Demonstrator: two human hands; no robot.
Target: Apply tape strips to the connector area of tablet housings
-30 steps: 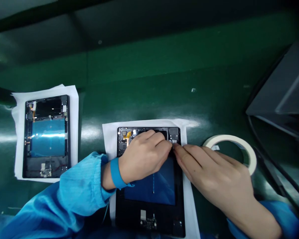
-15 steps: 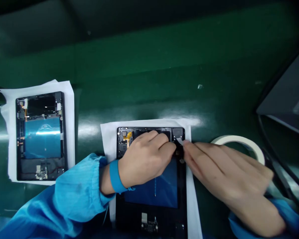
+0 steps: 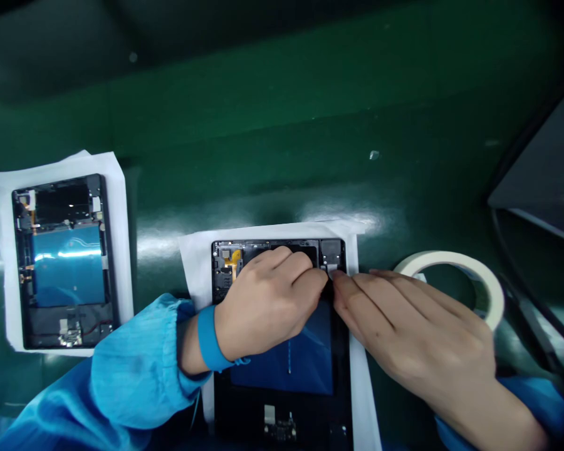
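Near tablet: open black rectangular tablet housing with a blue panel (image 3: 282, 373) is positioned upon white paper (image 3: 195, 266) on the green counter (image 3: 258, 169).
Left hand (image 3: 270, 300): placed over the upper housing; fingers narrow, contents hidden.
Right hand (image 3: 418, 332): fingers narrow, placed at a small white strip (image 3: 331, 268) near the upper right corner; grip cannot be confirmed.
Far left: similar open tablet (image 3: 68, 266) is supported on paper.
Right side: cream ring-shaped tape roll (image 3: 494, 297) is partly covered by the right hand.

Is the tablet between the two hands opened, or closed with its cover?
Open: the tablet shows its blue panel and circuit board.
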